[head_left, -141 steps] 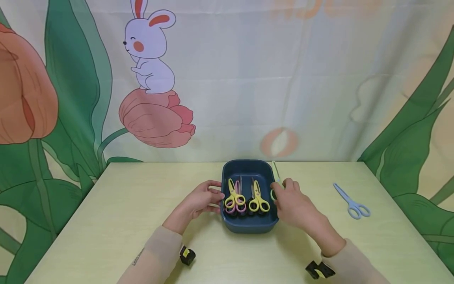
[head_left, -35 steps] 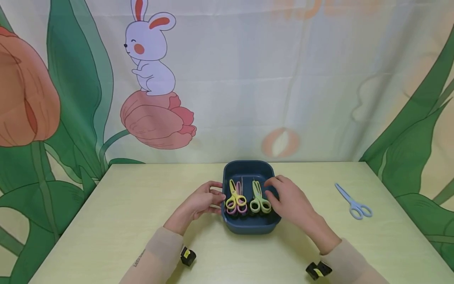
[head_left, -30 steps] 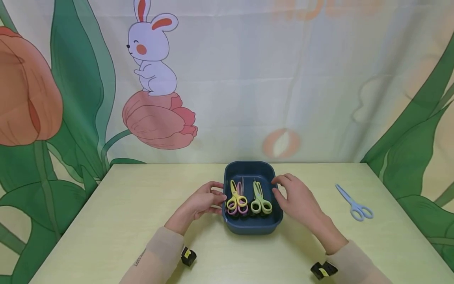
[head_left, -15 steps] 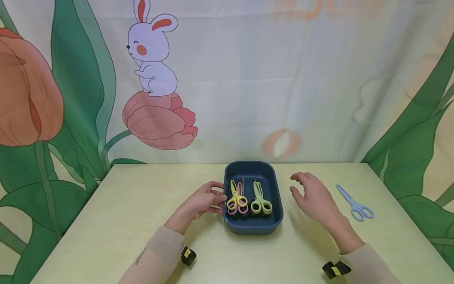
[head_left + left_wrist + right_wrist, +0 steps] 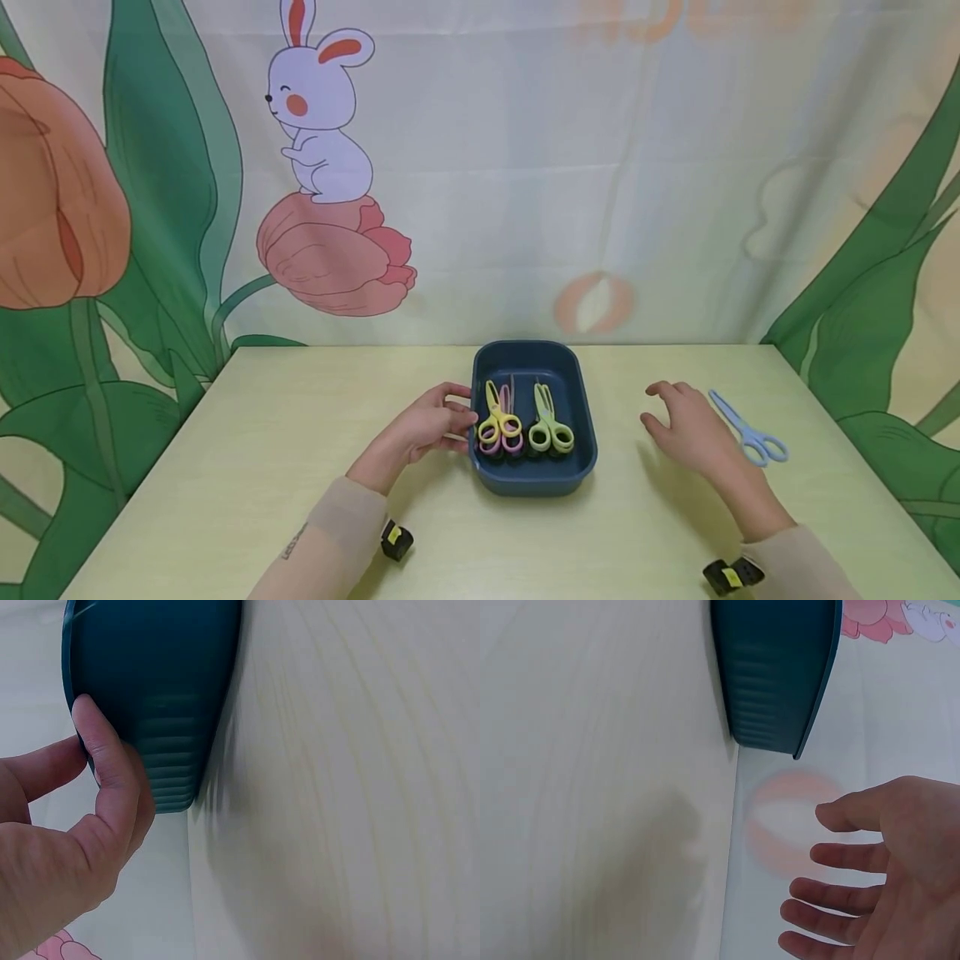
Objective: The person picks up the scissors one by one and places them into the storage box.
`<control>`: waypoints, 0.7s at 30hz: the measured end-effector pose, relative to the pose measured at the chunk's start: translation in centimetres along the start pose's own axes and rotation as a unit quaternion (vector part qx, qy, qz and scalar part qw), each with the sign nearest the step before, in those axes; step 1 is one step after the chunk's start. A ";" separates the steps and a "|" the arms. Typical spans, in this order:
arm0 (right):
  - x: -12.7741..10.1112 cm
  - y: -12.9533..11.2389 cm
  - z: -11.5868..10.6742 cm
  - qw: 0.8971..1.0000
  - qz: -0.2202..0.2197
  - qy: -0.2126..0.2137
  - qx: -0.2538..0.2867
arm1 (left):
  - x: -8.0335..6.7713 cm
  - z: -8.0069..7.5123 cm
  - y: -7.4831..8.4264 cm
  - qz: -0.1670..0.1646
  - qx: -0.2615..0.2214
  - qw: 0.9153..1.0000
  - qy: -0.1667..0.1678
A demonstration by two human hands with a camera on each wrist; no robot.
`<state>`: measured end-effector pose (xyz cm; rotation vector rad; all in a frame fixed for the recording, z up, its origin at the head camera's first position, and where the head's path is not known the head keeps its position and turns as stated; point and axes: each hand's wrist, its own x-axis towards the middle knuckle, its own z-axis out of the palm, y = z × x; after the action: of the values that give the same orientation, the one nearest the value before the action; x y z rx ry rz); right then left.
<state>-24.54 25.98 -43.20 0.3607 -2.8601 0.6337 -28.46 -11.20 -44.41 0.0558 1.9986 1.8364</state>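
My left hand [image 5: 431, 423] pinches the left rim of a dark blue plastic bin [image 5: 534, 483], thumb at the rim and fingers along the outer wall, as the left wrist view shows. Inside lie several scissors: yellow-handled scissors [image 5: 491, 398] over pink-handled scissors [image 5: 514, 444] on the left, and light green scissors [image 5: 562, 437] on the right, mostly covering another pair. Dark handles beneath are partly hidden. My right hand [image 5: 693, 429] hovers over the table, fingers spread and holding nothing. Just beyond it lie light blue scissors [image 5: 752, 440], one handle loop close by my wrist.
The bin stands near the back edge of a pale wooden table [image 5: 247, 467]. Behind hangs a cloth backdrop [image 5: 487, 167] printed with a rabbit, tulips and leaves. A small black wrist camera [image 5: 396, 540] sits at the left cuff, another black camera [image 5: 733, 575] at the right.
The light green scissors, earlier in my right hand beside the bin, now lie inside it. My right hand has let go and moved right, towards the light blue scissors. The left hand stays put.
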 end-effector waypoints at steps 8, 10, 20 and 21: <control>-0.9 2.1 -0.4 0.999 0.019 -0.035 0.002 | -0.1 0.0 0.1 0.003 0.000 1.000 -0.002; -1.1 2.6 -0.5 0.999 0.024 -0.041 -0.001 | -0.1 0.0 0.1 0.003 0.001 1.000 -0.003; -2.0 4.4 -1.1 0.997 0.051 -0.048 -0.015 | -0.1 0.0 0.1 0.002 0.003 1.000 -0.003; -2.0 4.5 -1.2 0.997 0.053 -0.048 -0.016 | -0.1 -0.1 0.1 0.002 0.003 1.000 -0.003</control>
<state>-23.68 30.86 -44.39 0.2403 -2.9933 0.6038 -28.40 -11.28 -44.25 0.0664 2.0009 1.8307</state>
